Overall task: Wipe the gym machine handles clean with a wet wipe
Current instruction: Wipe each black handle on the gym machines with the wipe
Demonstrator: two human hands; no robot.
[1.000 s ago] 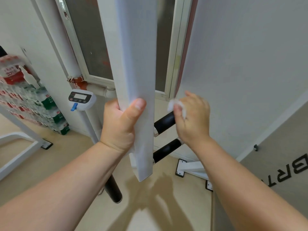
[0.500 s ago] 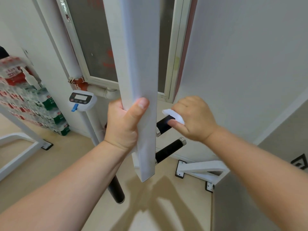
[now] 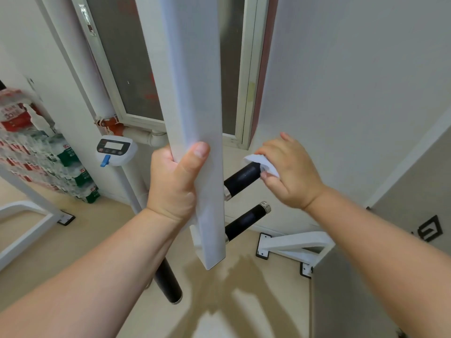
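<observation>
A white square machine beam (image 3: 195, 93) hangs down the middle of the view, and my left hand (image 3: 174, 184) grips it with the thumb across its front. Two black handles stick out to the right of the beam: an upper handle (image 3: 240, 178) and a lower handle (image 3: 245, 222) with a silver end cap. My right hand (image 3: 289, 173) holds a white wet wipe (image 3: 264, 163) wrapped over the outer end of the upper handle. A third black handle (image 3: 168, 284) points down on the left, below my left forearm.
A white scale post with a digital display (image 3: 113, 150) stands behind my left hand. Stacked packs of bottled water (image 3: 46, 157) sit at the left wall. White machine feet (image 3: 292, 245) are bolted to the beige floor at right. A window (image 3: 136, 69) is behind the beam.
My right hand has slid outward along the upper handle with the wipe, from near the beam to the handle's end. My left hand keeps its grip on the beam.
</observation>
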